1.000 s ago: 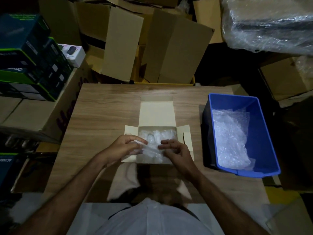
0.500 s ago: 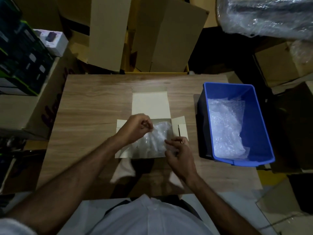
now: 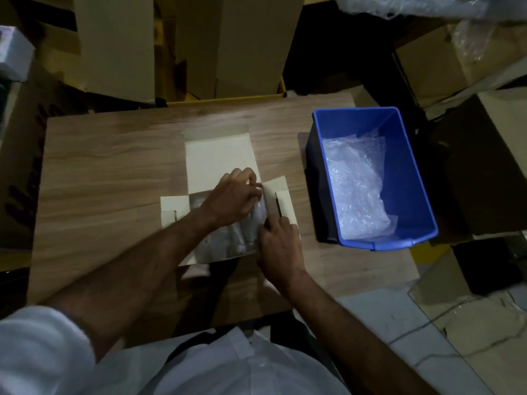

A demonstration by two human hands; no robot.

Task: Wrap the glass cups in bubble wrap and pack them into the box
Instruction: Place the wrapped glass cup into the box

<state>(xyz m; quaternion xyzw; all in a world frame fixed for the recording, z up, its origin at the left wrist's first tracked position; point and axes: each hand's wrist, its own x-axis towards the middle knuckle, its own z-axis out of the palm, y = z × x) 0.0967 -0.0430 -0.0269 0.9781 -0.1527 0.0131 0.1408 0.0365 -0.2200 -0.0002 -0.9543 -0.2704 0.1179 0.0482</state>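
Head view: our left hand and right hand, fingers curled, press bubble-wrapped cups inside the open box on the desk; their grip and the dim cups stay unclear.

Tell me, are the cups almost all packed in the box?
Nearly, it seems. Wrapped bundles already lie inside the open box. The left hand and right hand are tucking the wrap down in it now. Its lid flap is not yet closed. More bubble wrap waits in the blue bin; I see no bare cups.
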